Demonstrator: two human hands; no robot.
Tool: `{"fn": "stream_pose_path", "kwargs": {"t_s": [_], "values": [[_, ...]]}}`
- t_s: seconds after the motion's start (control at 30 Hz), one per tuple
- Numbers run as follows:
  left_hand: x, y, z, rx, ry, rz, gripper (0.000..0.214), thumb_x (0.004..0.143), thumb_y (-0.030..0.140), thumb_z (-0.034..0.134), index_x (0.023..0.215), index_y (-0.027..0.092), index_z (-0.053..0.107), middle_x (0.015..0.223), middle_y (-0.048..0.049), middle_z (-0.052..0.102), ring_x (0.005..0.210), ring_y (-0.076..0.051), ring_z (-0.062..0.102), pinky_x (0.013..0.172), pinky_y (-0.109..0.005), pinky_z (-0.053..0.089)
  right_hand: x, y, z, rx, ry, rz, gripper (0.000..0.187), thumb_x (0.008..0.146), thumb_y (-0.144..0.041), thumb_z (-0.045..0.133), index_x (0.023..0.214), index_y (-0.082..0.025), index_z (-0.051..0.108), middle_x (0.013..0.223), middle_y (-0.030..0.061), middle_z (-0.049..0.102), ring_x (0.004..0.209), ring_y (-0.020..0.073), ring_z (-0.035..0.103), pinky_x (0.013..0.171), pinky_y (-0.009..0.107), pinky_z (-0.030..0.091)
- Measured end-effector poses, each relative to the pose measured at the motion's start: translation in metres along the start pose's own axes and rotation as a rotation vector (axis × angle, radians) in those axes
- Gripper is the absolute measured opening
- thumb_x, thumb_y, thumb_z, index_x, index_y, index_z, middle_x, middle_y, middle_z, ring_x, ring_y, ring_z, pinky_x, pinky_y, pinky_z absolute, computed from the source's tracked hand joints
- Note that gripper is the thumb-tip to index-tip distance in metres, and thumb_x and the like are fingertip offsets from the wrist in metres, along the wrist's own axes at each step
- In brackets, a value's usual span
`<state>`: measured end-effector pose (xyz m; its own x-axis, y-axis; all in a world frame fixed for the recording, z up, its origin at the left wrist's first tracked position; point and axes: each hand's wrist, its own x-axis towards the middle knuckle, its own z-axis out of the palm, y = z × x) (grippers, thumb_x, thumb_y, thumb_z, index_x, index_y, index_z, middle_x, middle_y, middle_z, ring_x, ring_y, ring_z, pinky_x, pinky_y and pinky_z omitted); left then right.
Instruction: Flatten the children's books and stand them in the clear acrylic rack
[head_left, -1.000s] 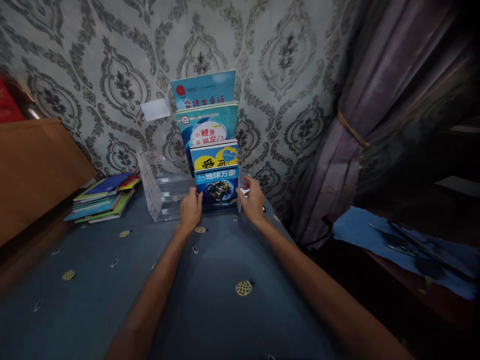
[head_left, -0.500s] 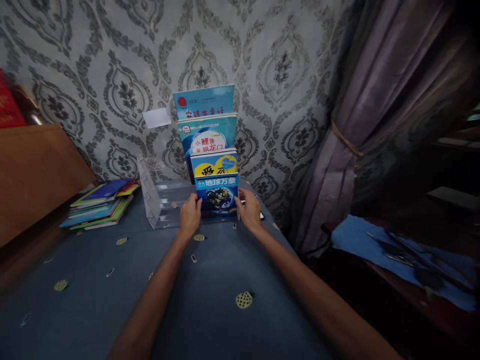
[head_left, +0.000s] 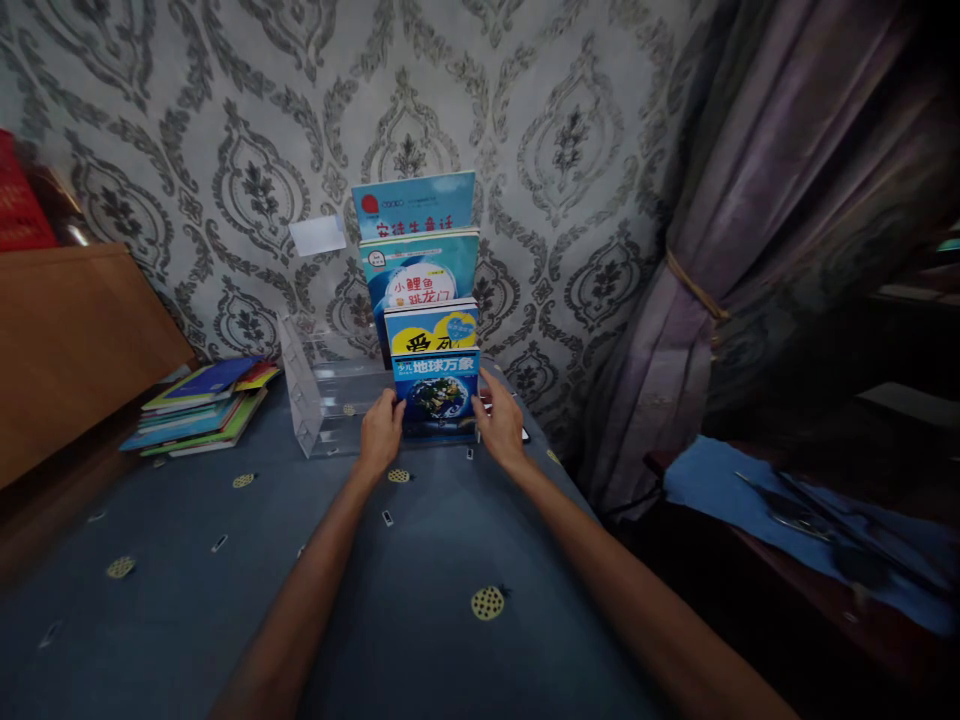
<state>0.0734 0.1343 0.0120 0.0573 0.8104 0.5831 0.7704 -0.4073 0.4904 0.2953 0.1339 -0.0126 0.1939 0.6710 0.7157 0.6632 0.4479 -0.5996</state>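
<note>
A small blue book with a globe on its cover [head_left: 439, 395] stands upright in the lowest, front tier of a clear tiered rack [head_left: 300, 395]. My left hand [head_left: 382, 430] is closed on the book's left edge, thumb toward the cover. On the opposite edge, my right hand [head_left: 499, 420] grips it too, its fingers partly hidden behind. Rising in steps behind it are a yellow-and-blue book [head_left: 427, 328], a teal book with a white round title patch [head_left: 420, 280] and a taller light-blue book [head_left: 416, 205].
To the left lies a stack of books [head_left: 202, 405] on the blue pineapple-print cloth [head_left: 300, 580]. A brown wooden panel [head_left: 82, 350] borders the far left. Patterned wall [head_left: 255, 180] rises behind, with a tied curtain [head_left: 675, 330] and a blue cloth [head_left: 712, 480] at right.
The view has shifted very slightly. Both hands stay at the edges of the globe book, and the books keep their places in the rack.
</note>
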Motion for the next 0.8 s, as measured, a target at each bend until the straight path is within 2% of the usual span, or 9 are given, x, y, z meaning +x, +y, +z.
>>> {"fn": "stream_pose_path", "kwargs": {"t_s": [0.13, 0.63, 0.8], "values": [[-0.001, -0.003, -0.003, 0.015, -0.011, -0.001, 0.02, 0.102, 0.028, 0.043, 0.082, 0.023, 0.048, 0.079, -0.0004, 0.061, 0.075, -0.017, 0.058, 0.07, -0.027, 0.036, 0.001, 0.002, -0.002, 0.023, 0.005, 0.038, 0.052, 0.09, -0.03, 0.053, 0.14, -0.015, 0.052, 0.097, 0.0113, 0.071, 0.085, 0.0279, 0.067, 0.079, 0.043, 0.054], [-0.001, 0.001, -0.01, 0.094, -0.008, -0.034, 0.023, 0.104, 0.031, 0.041, 0.086, 0.022, 0.053, 0.082, -0.0023, 0.066, 0.077, -0.018, 0.061, 0.069, -0.028, 0.034, 0.002, -0.004, -0.006, 0.031, -0.003, 0.054, 0.047, 0.091, -0.036, 0.051, 0.133, -0.016, 0.054, 0.098, 0.0123, 0.073, 0.08, 0.0273, 0.068, 0.075, 0.042, 0.054], [-0.003, 0.005, -0.014, 0.135, 0.005, -0.052, 0.028, 0.105, 0.039, 0.041, 0.089, 0.022, 0.057, 0.085, -0.0044, 0.068, 0.079, -0.019, 0.063, 0.067, -0.028, 0.033, 0.004, -0.006, -0.008, 0.047, -0.006, 0.064, 0.046, 0.092, -0.036, 0.052, 0.133, -0.018, 0.053, 0.097, 0.0112, 0.073, 0.078, 0.0266, 0.069, 0.072, 0.041, 0.054]]}}
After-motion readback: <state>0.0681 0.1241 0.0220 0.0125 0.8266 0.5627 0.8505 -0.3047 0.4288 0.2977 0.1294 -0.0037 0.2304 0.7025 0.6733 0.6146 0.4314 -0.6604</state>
